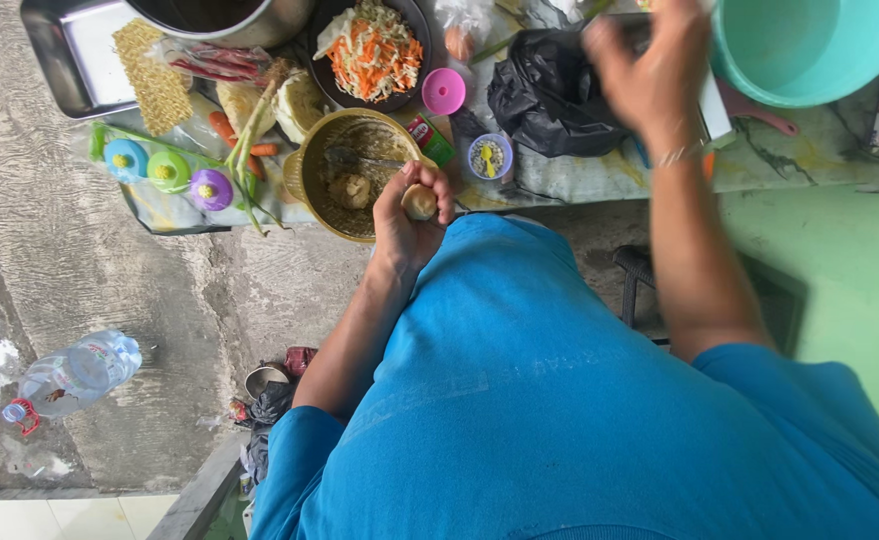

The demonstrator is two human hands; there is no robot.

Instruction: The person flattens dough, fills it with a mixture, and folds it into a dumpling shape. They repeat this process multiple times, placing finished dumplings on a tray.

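Person in a blue shirt at a street-side food table, shaping a ball of mix.

Nearest, the left hand is curled around a small pale dough ball at the rim of the brass bowl, where one formed lump and much loose mix remain. The right hand, blurred, reaches toward the teal basin; its grip cannot be told. Beyond sits a plate of shredded cabbage and carrot.

The right hand is motion-blurred; the teal basin is cut off.
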